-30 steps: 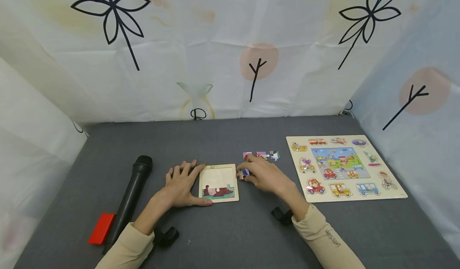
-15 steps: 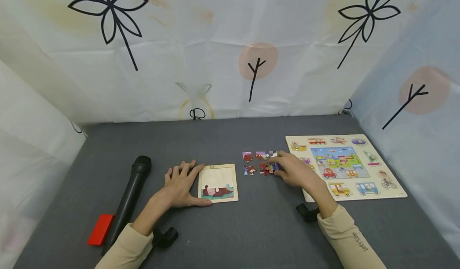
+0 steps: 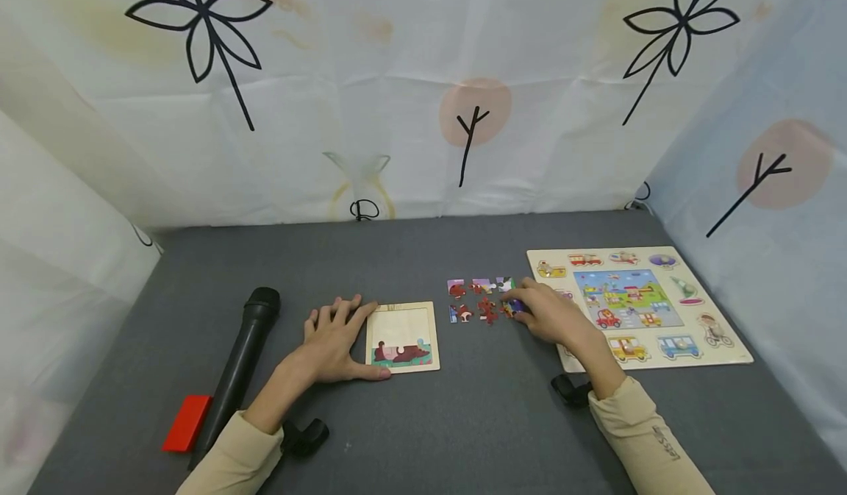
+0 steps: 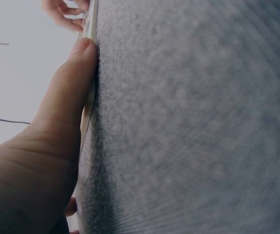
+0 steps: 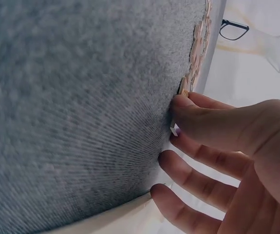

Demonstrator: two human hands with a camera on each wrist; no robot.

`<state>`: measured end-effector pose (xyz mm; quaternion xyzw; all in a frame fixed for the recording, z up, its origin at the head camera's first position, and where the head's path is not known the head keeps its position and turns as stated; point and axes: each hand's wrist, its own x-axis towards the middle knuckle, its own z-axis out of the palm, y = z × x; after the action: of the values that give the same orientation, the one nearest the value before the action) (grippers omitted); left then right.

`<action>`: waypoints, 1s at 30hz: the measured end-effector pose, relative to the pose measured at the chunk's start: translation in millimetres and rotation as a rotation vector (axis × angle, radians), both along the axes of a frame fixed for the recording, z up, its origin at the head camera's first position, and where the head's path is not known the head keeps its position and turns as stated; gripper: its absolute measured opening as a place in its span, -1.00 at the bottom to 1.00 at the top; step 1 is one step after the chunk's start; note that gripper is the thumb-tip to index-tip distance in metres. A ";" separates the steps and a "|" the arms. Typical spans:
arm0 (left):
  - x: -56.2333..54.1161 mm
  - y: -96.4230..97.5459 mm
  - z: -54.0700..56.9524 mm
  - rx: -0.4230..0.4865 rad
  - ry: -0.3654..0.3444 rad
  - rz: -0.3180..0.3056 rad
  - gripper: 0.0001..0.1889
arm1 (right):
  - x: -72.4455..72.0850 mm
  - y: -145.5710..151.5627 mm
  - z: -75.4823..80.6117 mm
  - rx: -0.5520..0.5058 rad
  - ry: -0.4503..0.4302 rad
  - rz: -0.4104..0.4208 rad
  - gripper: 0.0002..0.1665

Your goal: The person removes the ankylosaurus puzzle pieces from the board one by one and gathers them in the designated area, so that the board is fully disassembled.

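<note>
My left hand rests against the left side of a small square wooden puzzle tray, fingers spread, index finger at its top corner and thumb along its near edge. Brown and teal pieces fill the tray's bottom strip; bare wood shows above. To the tray's right, loose jigsaw pieces lie in two rows. My right hand pinches the purple-blue jigsaw piece at the right end of the nearer row, between thumb and index finger. In the right wrist view, that piece is mostly hidden by the thumb.
A large wooden picture board with vehicle pieces lies right, partly under my right forearm. At left lie a black microphone and a red block. White printed cloth hangs behind the grey table.
My right hand has moved right from beside the tray to the right end of the nearer row. The piece it pinches has slid apart from its neighbour. The left hand stays put.
</note>
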<state>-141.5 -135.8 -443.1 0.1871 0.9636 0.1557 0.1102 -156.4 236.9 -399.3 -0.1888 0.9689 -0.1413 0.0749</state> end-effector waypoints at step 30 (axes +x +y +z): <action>1.4 0.9 5.1 -0.017 0.006 -0.007 0.20 | 7.9 -55.1 11.2 -0.161 0.101 0.136 -0.53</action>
<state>-140.1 -134.9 -438.0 0.1900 0.9646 0.1465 0.1095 -148.5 181.8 -388.1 -0.2665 0.9418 -0.2038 0.0200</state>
